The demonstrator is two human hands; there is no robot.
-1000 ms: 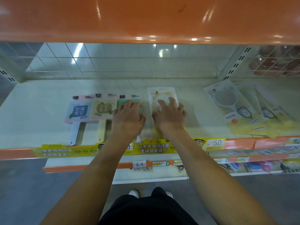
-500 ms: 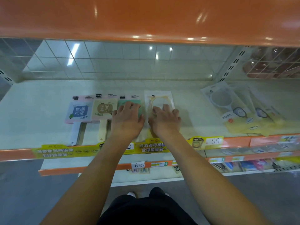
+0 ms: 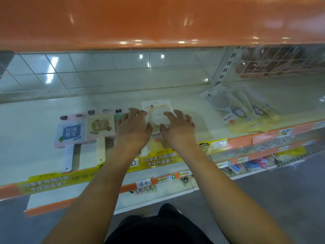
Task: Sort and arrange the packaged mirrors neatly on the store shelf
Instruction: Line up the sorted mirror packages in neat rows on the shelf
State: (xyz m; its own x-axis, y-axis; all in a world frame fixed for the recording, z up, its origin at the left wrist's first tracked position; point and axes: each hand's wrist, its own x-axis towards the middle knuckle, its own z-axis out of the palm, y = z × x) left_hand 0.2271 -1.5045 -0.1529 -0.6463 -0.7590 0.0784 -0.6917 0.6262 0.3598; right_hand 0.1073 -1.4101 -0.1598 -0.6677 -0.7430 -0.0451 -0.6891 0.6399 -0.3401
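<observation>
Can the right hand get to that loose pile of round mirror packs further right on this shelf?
Probably yes: the right hand rests on the round mirror pack, and bare shelf lies between it and the pile.

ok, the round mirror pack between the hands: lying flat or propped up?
Flat. The round mirror pack lies face up on the shelf, with the left hand and right hand at its sides.

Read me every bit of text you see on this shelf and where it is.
"白象老母鸡汤面 全球销量第一": yellow shelf-edge strip.
"6元": handwritten tag on the lower shelf edge.
"50": white price tag; a dot between the digits is unclear.
"充满希望": pink mirror pack.
Beige mirror pack, other labels: too blurred.
</observation>
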